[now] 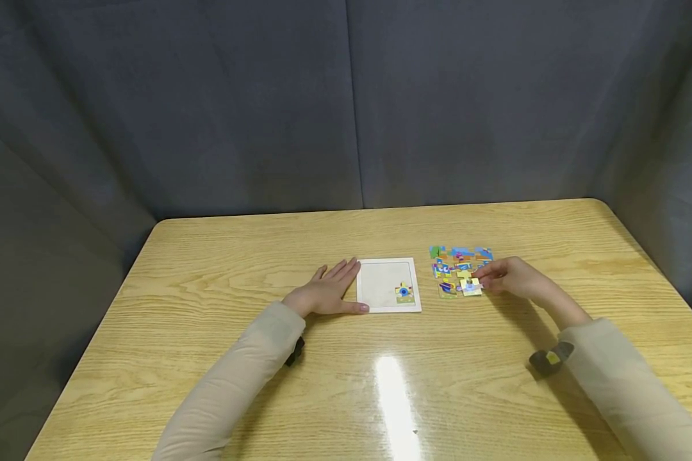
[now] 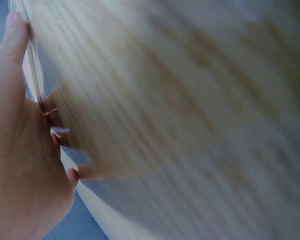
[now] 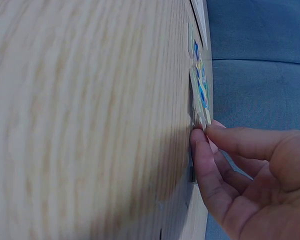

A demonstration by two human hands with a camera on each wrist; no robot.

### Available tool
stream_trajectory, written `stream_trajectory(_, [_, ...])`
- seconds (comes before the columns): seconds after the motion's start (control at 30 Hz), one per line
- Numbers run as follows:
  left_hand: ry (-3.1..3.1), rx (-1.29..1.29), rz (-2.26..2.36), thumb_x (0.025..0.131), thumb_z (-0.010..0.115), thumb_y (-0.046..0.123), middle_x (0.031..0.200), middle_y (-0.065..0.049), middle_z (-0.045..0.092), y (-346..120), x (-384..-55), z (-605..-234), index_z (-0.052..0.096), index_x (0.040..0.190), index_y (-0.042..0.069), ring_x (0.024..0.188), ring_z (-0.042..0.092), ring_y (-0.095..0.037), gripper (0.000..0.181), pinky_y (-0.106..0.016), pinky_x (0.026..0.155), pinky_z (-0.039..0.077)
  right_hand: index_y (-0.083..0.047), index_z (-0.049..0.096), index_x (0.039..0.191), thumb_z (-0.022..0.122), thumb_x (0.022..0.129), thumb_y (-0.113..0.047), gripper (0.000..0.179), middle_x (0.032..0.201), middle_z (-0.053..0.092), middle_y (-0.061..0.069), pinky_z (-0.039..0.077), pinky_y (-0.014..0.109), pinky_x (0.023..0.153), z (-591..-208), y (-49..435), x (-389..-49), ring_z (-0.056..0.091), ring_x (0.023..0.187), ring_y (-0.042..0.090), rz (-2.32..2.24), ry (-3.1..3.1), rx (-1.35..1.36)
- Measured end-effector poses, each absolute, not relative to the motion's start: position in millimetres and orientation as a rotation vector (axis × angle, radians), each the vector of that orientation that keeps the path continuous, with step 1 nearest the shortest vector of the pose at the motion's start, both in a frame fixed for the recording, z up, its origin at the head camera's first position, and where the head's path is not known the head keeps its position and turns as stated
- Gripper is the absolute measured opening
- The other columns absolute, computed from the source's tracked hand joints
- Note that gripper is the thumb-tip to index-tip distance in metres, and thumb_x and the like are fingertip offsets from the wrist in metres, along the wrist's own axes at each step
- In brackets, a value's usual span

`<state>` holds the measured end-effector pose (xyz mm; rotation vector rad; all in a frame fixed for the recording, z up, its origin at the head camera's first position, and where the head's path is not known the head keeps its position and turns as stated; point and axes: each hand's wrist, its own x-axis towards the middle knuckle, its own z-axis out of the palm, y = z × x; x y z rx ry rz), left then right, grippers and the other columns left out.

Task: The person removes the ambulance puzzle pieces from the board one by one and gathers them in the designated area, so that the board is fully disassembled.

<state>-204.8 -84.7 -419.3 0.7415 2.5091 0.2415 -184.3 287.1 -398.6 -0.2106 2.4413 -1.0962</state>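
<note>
A white square puzzle frame [image 1: 385,261] lies on the table, with one puzzle piece [image 1: 403,293] bearing a blue round shape in its near right corner. My left hand [image 1: 329,291] rests flat with spread fingers at the frame's left edge, the thumb on its near left corner. Right of the frame, several colourful puzzle pieces [image 1: 443,269] lie in a loose group. My right hand [image 1: 510,278] pinches a yellowish puzzle piece [image 1: 470,287] between thumb and fingers. In the right wrist view that puzzle piece [image 3: 200,100] is tilted off the table; its picture is mostly turned away.
The wooden table [image 1: 236,256] has rounded far corners. Dark grey curtains [image 1: 254,115] stand behind it and at both sides. A bright light reflection shows on the near middle of the tabletop. Dark devices [image 1: 548,360] sit at both wrists.
</note>
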Motion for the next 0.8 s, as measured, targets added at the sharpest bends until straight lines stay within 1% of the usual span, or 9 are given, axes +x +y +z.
stream_trajectory(0.2, [2.504,0.744,0.249,0.091,0.046,0.064,0.162,0.001,-0.011,-84.8,-205.2,-419.0,-0.008,0.154,0.017,0.151,-0.008,-0.017,0.096,-0.049,0.122,-0.002,0.014,0.057,0.12,0.055,0.095,-0.005,0.032,0.109,0.066,0.022,0.051,0.022,0.069,-398.7,287.0,-185.5,0.056,0.08,0.005,-1.077,2.445,-0.207])
stream_trajectory(0.5, [2.503,0.736,0.232,0.09,0.046,0.066,0.162,0.003,-0.012,-84.6,-204.5,-419.3,-0.009,0.154,0.019,0.151,-0.009,-0.015,0.097,-0.048,0.122,-0.003,0.014,0.057,0.119,0.056,0.094,-0.008,0.033,0.097,0.068,0.007,0.049,0.023,0.067,-399.6,287.1,-187.0,0.054,0.075,0.005,-1.067,2.442,-0.211])
stream_trajectory(0.6, [2.502,0.739,0.231,0.09,0.045,0.066,0.162,0.003,-0.012,-84.6,-204.6,-419.4,-0.009,0.154,0.019,0.151,-0.009,-0.015,0.097,-0.048,0.122,-0.003,0.014,0.057,0.119,0.056,0.094,-0.007,0.033,0.098,0.068,0.01,0.049,0.022,0.066,-399.6,288.0,-187.9,0.053,0.075,0.005,-1.065,2.441,-0.22])
stream_trajectory(0.8, [2.502,0.738,0.235,0.09,0.046,0.065,0.162,0.002,-0.012,-84.8,-205.1,-420.1,-0.009,0.154,0.018,0.151,-0.009,-0.015,0.096,-0.048,0.122,-0.004,0.015,0.058,0.118,0.057,0.093,-0.005,0.032,0.107,0.068,0.02,0.05,0.021,0.066,-398.6,287.9,-188.4,0.054,0.074,0.002,-1.069,2.44,-0.229])
